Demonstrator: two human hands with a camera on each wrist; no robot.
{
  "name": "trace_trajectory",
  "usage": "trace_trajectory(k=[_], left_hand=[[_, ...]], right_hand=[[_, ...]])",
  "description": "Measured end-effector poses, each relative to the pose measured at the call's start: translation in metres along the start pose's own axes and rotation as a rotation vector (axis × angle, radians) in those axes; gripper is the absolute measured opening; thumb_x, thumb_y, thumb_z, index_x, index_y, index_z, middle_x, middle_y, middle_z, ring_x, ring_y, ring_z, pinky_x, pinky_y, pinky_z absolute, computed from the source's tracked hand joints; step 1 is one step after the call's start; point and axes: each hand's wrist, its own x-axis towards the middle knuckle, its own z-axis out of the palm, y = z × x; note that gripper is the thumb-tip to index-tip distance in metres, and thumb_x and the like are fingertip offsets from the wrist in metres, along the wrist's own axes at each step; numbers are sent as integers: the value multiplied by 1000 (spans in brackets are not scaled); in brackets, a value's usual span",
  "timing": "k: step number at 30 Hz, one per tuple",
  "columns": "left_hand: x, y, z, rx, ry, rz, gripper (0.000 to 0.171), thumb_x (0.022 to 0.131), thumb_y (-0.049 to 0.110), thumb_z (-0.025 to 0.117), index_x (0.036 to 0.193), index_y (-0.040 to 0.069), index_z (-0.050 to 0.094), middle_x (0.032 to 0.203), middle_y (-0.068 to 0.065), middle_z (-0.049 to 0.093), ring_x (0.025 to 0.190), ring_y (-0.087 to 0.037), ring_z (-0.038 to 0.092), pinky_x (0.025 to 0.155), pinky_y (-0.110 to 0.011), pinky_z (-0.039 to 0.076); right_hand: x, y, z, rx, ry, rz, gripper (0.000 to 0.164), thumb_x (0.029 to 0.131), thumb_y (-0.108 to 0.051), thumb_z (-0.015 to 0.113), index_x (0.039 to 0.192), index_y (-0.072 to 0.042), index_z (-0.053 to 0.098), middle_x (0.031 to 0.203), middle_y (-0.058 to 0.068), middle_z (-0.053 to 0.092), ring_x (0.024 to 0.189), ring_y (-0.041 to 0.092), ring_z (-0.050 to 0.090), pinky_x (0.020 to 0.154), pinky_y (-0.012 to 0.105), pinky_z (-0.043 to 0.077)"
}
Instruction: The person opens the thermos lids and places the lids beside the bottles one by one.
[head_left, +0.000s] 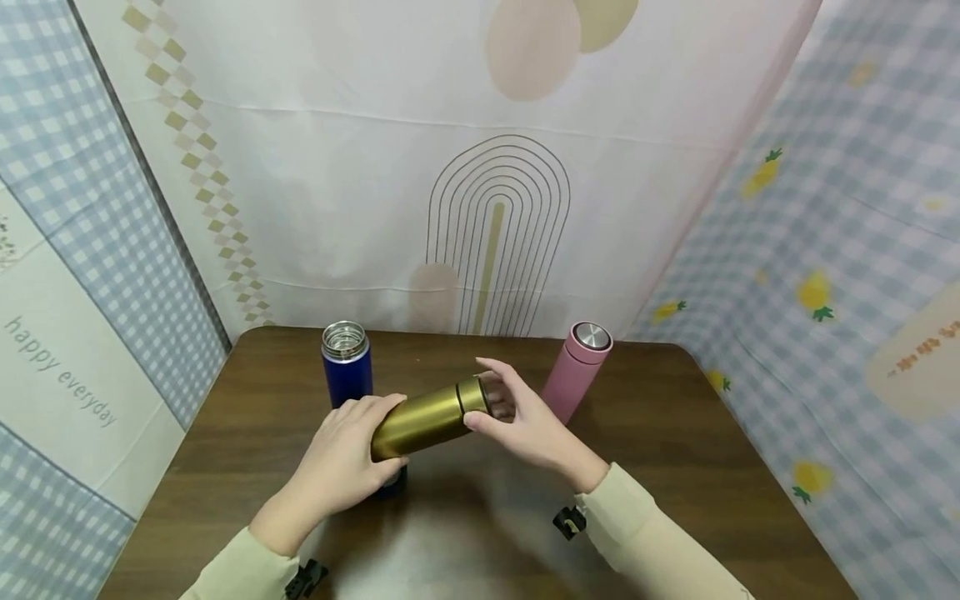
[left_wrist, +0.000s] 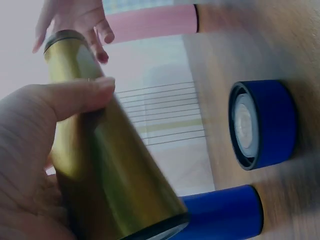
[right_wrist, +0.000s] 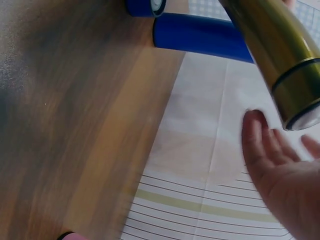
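Observation:
My left hand (head_left: 345,454) grips a gold thermos bottle (head_left: 423,423) around its lower body and holds it above the table, tipped over with its lidded end (right_wrist: 302,92) toward the right. Close to that end is my right hand (head_left: 536,421), its fingers spread and loosely bent; the right wrist view (right_wrist: 280,170) has a gap between palm and lid. A blue thermos (head_left: 348,371) without its lid stands behind my left hand. Its steel mouth faces up. On the table lies a blue lid (left_wrist: 270,125), mostly hidden beneath my left hand in the head view.
A pink thermos (head_left: 573,371) with its lid on stands at the back right, just behind my right hand. The brown wooden table (head_left: 660,417) ends at a patterned white cloth (head_left: 360,208) behind. Checked cloths (head_left: 825,250) hang at both sides.

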Motion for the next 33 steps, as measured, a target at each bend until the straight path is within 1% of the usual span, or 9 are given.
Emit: trace_trajectory(k=[3, 7, 11, 15, 20, 23, 26, 33], left_hand=[[0, 0, 1, 28, 40, 20, 81, 65, 31, 87, 136, 16, 52, 117, -2, 59, 103, -24, 53, 88, -45, 40], [0, 0, 3, 50, 45, 40, 81, 66, 30, 87, 137, 15, 51, 117, -4, 59, 104, -26, 53, 89, -45, 40], [0, -2, 6, 63, 44, 56, 82, 65, 30, 88, 137, 16, 51, 116, -5, 59, 104, -26, 54, 90, -45, 40], [0, -3, 9, 63, 59, 75, 83, 64, 29, 88, 137, 16, 51, 115, -5, 59, 103, -26, 54, 90, -45, 40], [-2, -4, 10, 61, 75, 86, 83, 64, 28, 88, 137, 15, 51, 116, -5, 59, 103, -27, 54, 90, -45, 41], [-2, -5, 11, 64, 80, 86, 83, 64, 28, 88, 137, 16, 51, 116, -5, 59, 103, -27, 54, 89, -45, 41], [-3, -6, 12, 65, 81, 89, 83, 64, 29, 88, 137, 16, 51, 116, -5, 59, 103, -26, 54, 89, -45, 41], [-2, -6, 11, 60, 80, 89, 82, 64, 29, 87, 137, 16, 52, 116, -5, 58, 105, -26, 54, 89, -44, 40]], right_hand=[[1, -1, -1, -24, 29, 61, 59, 91, -34, 68, 142, -25, 40, 126, 5, 54, 102, 19, 61, 84, 35, 51], [-1, -2, -1, -78, 50, 133, 54, 93, -41, 63, 138, -17, 46, 118, 4, 58, 94, 18, 63, 78, 35, 52], [-2, -3, 1, -139, 58, 171, 54, 92, -47, 62, 133, -14, 51, 109, 2, 61, 89, 16, 61, 74, 33, 52], [-3, -4, 3, -179, 73, 199, 53, 90, -53, 60, 127, -15, 54, 102, -1, 61, 87, 13, 60, 73, 32, 51], [-3, -4, 4, -172, 50, 207, 48, 90, -53, 61, 119, -15, 56, 97, -1, 63, 83, 14, 61, 71, 33, 52], [-3, -3, 4, -148, 37, 204, 43, 91, -45, 64, 118, -12, 56, 97, 1, 62, 82, 16, 60, 71, 32, 51], [-4, -2, 4, -139, 37, 196, 42, 90, -43, 66, 117, -13, 56, 97, 1, 62, 83, 16, 60, 71, 32, 51], [-5, 1, 3, -122, 34, 174, 44, 88, -50, 66, 117, -18, 56, 98, -3, 61, 84, 15, 61, 73, 32, 52]])
